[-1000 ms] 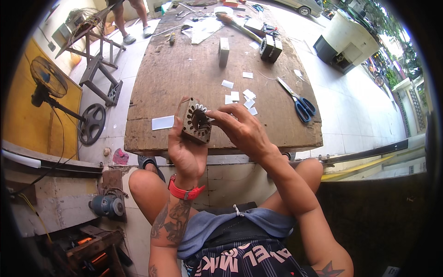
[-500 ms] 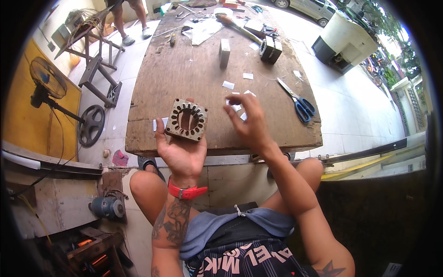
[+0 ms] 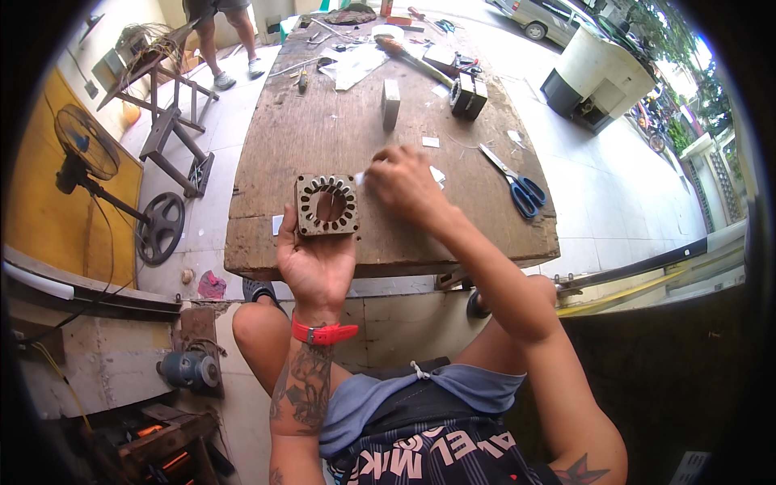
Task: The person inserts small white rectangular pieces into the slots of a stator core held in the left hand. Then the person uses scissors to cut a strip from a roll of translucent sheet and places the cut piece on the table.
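A square metal motor stator core [image 3: 304, 229] with a round bore and a ring of slots rests in my left hand [image 3: 317, 271]. The palm faces up beneath it, and the fingers wrap behind and under it. To its right, my right hand [image 3: 406, 187] has its fingers pinched on a small white paper piece [image 3: 360, 179]. That piece is close to the stator's upper right corner; whether they touch I cannot tell. More white paper pieces [image 3: 431, 142] lie on the wooden table beyond my right hand, and one white piece [image 3: 277, 224] lies left of the stator.
Blue-handled scissors [image 3: 525, 192] lie on the wooden table [image 3: 275, 153] at the right. Farther off stand a metal block [image 3: 390, 105] and another dark stator [image 3: 469, 96]. A hammer [image 3: 412, 58] and loose tools lie at the back. Another person's legs [image 3: 236, 32] show at far left.
My right hand has moved left toward the stator, now pinching a white paper piece. The stator has turned a little and sits squarer to me.
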`<action>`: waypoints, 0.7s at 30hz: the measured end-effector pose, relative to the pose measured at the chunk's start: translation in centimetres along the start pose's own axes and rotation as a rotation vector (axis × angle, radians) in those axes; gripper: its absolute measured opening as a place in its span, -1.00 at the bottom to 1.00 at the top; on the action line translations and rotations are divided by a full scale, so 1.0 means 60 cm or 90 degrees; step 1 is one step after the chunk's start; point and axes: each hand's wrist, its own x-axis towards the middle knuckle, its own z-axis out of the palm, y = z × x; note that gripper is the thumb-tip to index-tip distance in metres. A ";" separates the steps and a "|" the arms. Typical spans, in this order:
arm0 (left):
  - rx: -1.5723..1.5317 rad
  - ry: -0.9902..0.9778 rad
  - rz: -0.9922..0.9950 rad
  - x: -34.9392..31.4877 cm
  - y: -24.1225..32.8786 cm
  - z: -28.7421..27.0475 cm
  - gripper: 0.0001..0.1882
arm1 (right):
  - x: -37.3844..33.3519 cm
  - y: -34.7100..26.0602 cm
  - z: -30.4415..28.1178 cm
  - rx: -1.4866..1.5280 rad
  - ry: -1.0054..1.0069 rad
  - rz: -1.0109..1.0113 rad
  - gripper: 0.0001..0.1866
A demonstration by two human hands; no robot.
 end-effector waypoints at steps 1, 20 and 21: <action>0.002 -0.035 0.005 -0.001 0.002 0.003 -0.51 | -0.022 -0.018 0.004 0.004 0.019 -0.089 -0.73; 0.199 -0.009 -0.043 -0.022 -0.028 0.000 -0.55 | -0.150 -0.065 -0.047 0.549 0.220 0.075 -0.72; 0.203 -0.017 -0.050 -0.023 -0.029 0.002 -0.54 | -0.150 -0.064 -0.047 0.540 0.215 0.051 -0.71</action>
